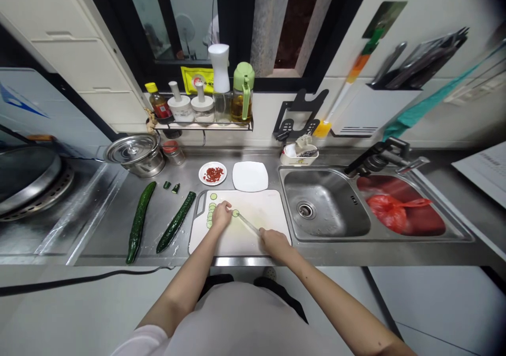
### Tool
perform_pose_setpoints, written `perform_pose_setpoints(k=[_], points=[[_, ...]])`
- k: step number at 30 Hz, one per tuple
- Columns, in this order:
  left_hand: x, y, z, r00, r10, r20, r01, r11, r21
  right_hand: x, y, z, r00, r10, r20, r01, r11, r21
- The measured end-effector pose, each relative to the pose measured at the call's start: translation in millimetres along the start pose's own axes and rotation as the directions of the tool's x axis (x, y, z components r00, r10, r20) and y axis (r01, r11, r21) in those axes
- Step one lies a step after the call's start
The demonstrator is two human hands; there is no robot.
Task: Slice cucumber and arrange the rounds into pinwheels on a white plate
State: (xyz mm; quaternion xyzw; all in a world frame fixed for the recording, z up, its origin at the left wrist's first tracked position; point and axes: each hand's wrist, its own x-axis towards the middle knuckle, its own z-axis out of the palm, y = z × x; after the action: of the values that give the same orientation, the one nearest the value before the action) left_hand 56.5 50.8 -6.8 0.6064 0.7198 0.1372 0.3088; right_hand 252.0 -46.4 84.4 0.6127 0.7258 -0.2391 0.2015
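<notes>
My right hand point(275, 243) is wrapped round the handle of a knife point(250, 224), whose blade points left and away over a white cutting board point(253, 245). At the blade's tip is a pale green cucumber slice point(235, 213). My left hand point(222, 215) is just left of that slice, fingers curled together; what they hold, if anything, is hidden. A row of overlapping cucumber slices point(210, 219) lies by my left hand, with a single slice point(213, 196) above them. Left of the board lie a cucumber point(176, 222), a longer cucumber point(140, 222) and small cut ends point(175, 188).
Behind the board stand a plate of chopped red pieces point(213, 174) and a white square plate point(250, 176). A steel pot point(136, 153) and a jar point(174, 152) are back left. Right is a double sink point(332, 203) with a red bag point(387, 212). Bottles line a shelf point(203, 126).
</notes>
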Motion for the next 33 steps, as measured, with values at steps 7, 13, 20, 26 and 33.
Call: perform_pose_setpoints(k=[7,13,20,26,33], points=[[-4,1,-1.0,1.0,0.028,-0.008,-0.028,1.0,0.006,-14,9,7,1.0,0.024,0.02,-0.024,1.0,0.017],[-17,-1,2.8,0.992,0.128,-0.012,-0.127,0.991,0.047,-18,33,11,0.998,0.053,-0.034,-0.051,0.995,0.081],[-21,4,4.2,0.99,0.143,0.012,-0.143,0.985,0.092,-3,44,1,0.964,0.24,-0.113,-0.221,0.962,0.158],[-22,10,0.4,0.992,0.128,0.01,-0.128,0.99,0.066,8,38,1,0.96,0.239,-0.143,-0.216,0.963,0.159],[-27,17,-1.1,0.996,0.09,-0.01,-0.09,0.995,-0.038,19,36,4,0.961,0.23,-0.154,-0.209,0.968,0.141]])
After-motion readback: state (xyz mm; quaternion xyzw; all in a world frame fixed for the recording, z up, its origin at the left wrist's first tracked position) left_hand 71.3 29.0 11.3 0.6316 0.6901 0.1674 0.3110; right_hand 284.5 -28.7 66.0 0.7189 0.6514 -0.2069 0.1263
